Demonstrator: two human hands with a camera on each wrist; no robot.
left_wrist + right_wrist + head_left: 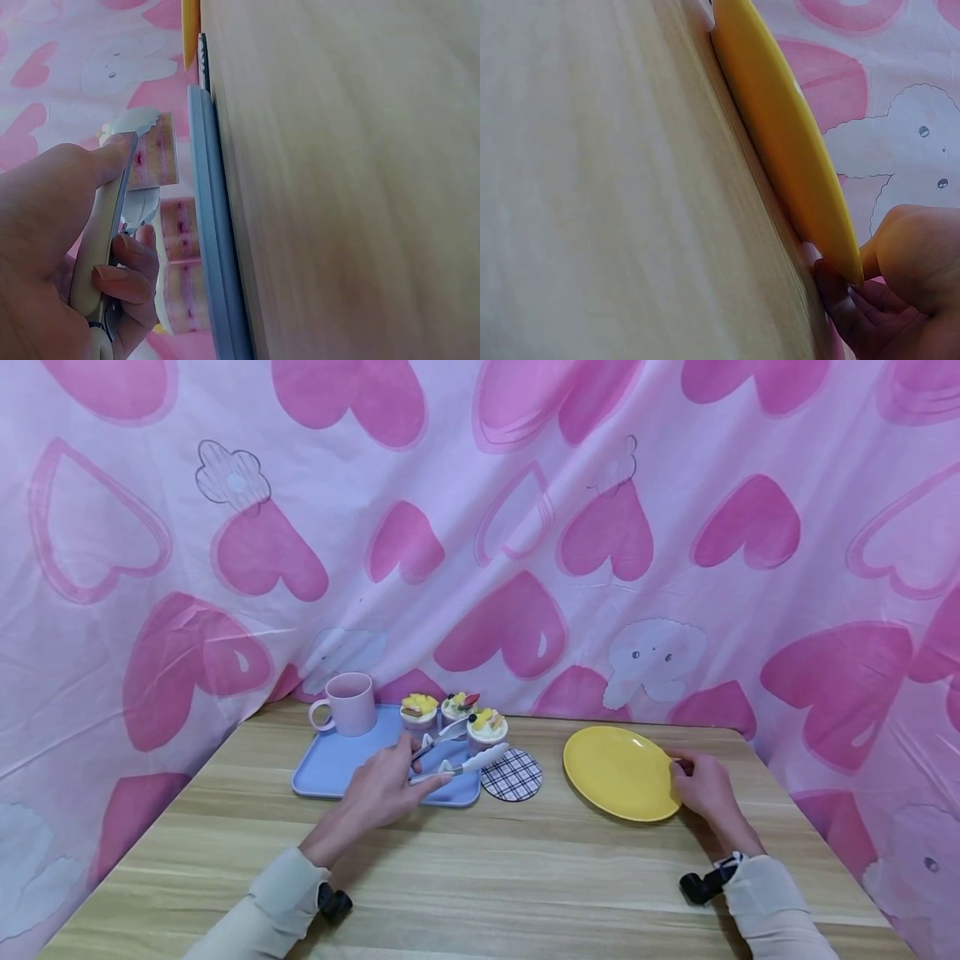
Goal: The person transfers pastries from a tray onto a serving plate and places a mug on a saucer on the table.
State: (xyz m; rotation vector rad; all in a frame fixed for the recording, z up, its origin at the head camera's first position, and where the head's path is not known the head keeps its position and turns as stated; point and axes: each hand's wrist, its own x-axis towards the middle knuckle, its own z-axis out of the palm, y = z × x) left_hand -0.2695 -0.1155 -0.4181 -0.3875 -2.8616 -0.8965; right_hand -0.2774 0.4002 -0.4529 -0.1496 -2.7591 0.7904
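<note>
Fingers and thumb of the left hand (386, 785) grip a pair of tongs (467, 765), their white tips spread about a fruit-topped cake cup (489, 737) at the right end of the blue tray (326, 768); whether they touch the cup, or it is raised off the tray, I cannot tell. To the tray's right, the right hand (705, 785) pinches the rim of a yellow plate (618, 772), thumb above and fingers underneath. Just beside the tray's right edge lies a checked coaster (517, 779). Near the tray's far edge stand two more cups, one yellow-topped (419, 714), one strawberry-topped (454, 710). On the tray's far left part is a pink mug (354, 708). Beneath the tray stretches a wooden table (525, 877); behind it hangs a heart-printed cloth (337, 477).
</note>
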